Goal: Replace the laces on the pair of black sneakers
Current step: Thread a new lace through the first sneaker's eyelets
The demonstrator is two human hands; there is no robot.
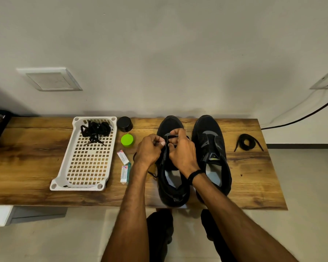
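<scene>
Two black sneakers stand side by side on the wooden table, toes toward the wall. Both my hands work at the eyelets of the left sneaker. My left hand pinches a black lace at the shoe's left side; a length of that lace trails onto the table beside my wrist. My right hand grips the lace over the tongue. The right sneaker has no lace in it. A coiled black lace lies to its right. Another bundle of black laces sits in the white basket.
The white perforated basket stands left of the shoes. Between it and the left sneaker are a black lid, a green cap and two small tubes. The wall is right behind the table; a black cable hangs at right.
</scene>
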